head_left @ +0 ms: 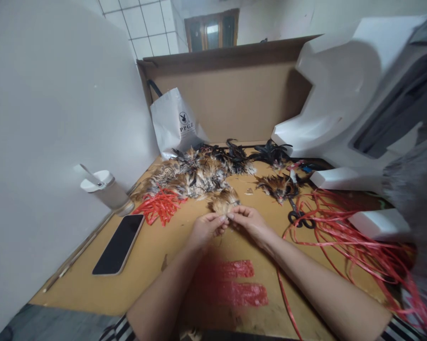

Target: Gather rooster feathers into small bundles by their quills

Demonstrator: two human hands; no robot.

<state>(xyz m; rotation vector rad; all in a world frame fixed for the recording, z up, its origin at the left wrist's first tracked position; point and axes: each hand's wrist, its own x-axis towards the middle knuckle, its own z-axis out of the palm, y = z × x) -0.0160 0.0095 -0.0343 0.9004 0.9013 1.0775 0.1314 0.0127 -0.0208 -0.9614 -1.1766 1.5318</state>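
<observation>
A small bunch of tan-brown feathers point(224, 201) is pinched at its base between both hands, its tips pointing away from me. My left hand point(209, 227) closes thumb and fingers on the base from the left. From the right, my right hand point(250, 221) pinches the same end, the fingertips of both hands nearly touching. Just beyond lies a large heap of brown, white and black feathers point(202, 173). Short red plastic strips point(161, 204) are piled left of it. Nearer me, two flat red patches point(247, 293) lie on the tabletop.
A phone point(119, 244) and a lidded cup with a straw point(108, 192) are at left. Black-handled scissors point(301, 219), a dark feather bunch point(279, 187) and long red plastic strands point(355, 241) lie right. A white bag point(176, 123), cardboard point(227, 99) and white foam point(341, 90) stand behind.
</observation>
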